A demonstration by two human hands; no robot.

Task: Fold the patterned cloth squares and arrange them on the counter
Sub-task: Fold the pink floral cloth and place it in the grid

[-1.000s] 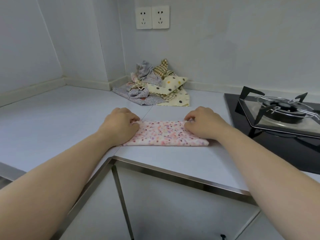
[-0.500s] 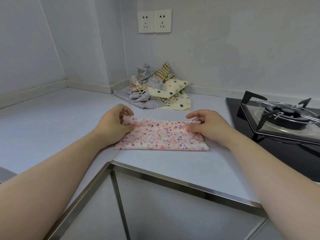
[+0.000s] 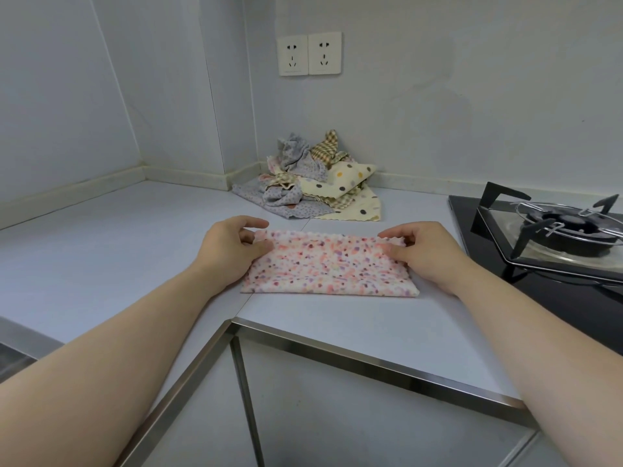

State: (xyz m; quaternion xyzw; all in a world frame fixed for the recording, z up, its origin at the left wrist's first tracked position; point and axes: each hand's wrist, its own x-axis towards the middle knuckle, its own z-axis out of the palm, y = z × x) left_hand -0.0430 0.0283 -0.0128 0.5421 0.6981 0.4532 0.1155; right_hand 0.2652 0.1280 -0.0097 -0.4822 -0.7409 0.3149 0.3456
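Item: pink speckled cloth (image 3: pixel 328 264), folded in half, flat on counter (image 3: pixel 101 251). Far corners are pinched by left hand (image 3: pixel 229 247) and right hand (image 3: pixel 428 251). Second fold is judged due, edges to be kept aligned. Unfolded pile (image 3: pixel 313 190) lies beyond the fingertips.

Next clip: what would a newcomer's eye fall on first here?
The pink speckled cloth, folded into a strip on the counter, draws the eye, with the left hand and right hand pinching its far corners. Behind it lies a crumpled pile of patterned cloths against the wall; a gas burner stands at the right.
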